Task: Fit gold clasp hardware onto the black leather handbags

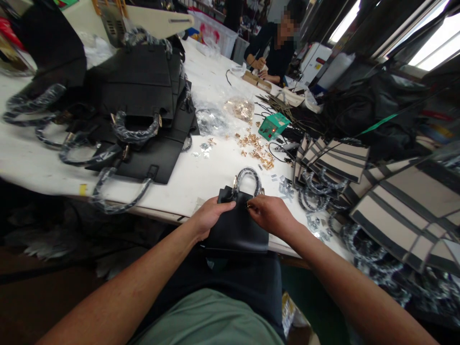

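**Both hands on small black bag at counter edge**

Head view: small black bag (237, 225) sits at the near edge of the white counter (32, 163), partly overhanging twd the person's lap. Left hand (208, 215) grips the bag's upper left corner, fingers closed on it w/ thumb on top. Right hand (269, 213) at the upper right, fingers pinched shut on the gold fitting at the base of the bag's wrapped handle (247, 175), which arches upright above the bag.

Behind the bag, scattered gold hardware pieces (257, 146) lie on the counter, near a green box (273, 125) w/ a red light. Clear plastic bag of gold parts (241, 108) farther back. To the left, a stack of larger black bags (143, 105) w/ plastic-wrapped handles lies flat, well apart from the hands. To the right, striped beige-and-black bags (406, 206) overlap in a row, some hanging past the counter edge; wrapped handles jumbled betw. them.

Far end of counter: another person (273, 45) in dark top, seated, hands on smth small – can't tell what.
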Demonstrator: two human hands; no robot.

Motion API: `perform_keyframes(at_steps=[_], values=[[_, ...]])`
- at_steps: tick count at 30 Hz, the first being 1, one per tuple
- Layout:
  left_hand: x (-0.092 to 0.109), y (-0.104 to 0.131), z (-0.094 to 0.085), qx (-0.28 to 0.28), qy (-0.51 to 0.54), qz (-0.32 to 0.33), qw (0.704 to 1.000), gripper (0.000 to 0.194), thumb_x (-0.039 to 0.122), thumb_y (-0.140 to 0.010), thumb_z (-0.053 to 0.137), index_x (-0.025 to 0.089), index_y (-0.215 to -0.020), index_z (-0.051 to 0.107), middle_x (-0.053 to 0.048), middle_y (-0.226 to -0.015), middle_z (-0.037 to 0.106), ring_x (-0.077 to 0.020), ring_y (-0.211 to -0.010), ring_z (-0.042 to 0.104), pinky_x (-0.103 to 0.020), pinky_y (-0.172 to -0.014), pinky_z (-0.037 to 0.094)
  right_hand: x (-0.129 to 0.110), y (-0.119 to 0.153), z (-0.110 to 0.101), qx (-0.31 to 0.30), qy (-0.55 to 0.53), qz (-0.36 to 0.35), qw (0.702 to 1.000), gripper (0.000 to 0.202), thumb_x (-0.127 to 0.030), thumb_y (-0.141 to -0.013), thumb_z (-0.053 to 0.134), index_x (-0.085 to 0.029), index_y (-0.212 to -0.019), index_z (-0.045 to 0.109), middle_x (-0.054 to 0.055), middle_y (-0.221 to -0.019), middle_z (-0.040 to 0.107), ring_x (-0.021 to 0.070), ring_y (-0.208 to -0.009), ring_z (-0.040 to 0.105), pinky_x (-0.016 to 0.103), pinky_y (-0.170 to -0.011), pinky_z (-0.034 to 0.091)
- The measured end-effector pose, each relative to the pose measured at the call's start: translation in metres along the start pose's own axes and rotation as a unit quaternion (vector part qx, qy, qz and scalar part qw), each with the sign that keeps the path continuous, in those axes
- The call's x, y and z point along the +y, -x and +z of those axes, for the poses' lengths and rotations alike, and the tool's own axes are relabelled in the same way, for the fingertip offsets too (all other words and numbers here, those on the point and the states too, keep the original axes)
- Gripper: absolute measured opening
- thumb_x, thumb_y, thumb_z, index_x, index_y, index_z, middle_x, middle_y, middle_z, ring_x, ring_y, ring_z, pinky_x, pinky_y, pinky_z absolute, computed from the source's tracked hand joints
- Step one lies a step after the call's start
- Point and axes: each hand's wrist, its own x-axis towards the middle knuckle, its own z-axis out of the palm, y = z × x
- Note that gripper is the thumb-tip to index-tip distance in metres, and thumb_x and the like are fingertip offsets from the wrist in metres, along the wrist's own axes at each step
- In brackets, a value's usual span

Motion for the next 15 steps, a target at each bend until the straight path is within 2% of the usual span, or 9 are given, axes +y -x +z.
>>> perform_keyframes(at_steps=[6,15], values=[[0.0012,0.001,0.0014,0.011,-0.022,0.016,1.0,0.041,0.031,-0.071,0.079,0.013,-0.106,0.068,-0.012,-0.094,0.076,-0.0275,-0.085,0.071,-0.044,-0.089,0.052,0.0014,-0.0028,0.0006,-0.003,0.021,-0.016,1.0,0.011,-0.022,-0.086,0.052,-0.022,-0.082,0.062,0.001,-0.082,0.068,0.0144,-0.072,0.061,0.027,-0.062,0.029],[0.0009,0.0019,0.0035,0.02,-0.031,0.024,0.999,0.036,0.03,-0.07,0.078,0.014,-0.1,0.068,-0.009,-0.088,0.076,-0.0259,-0.082,0.071,-0.041,-0.087,0.052,-0.007,-0.0011,0.0049,-0.02,0.043,0.029,0.998,0.014,-0.026,-0.09,0.053,-0.022,-0.087,0.065,0.003,-0.088,0.071,0.0174,-0.081,0.064,0.027,-0.066,0.034]])
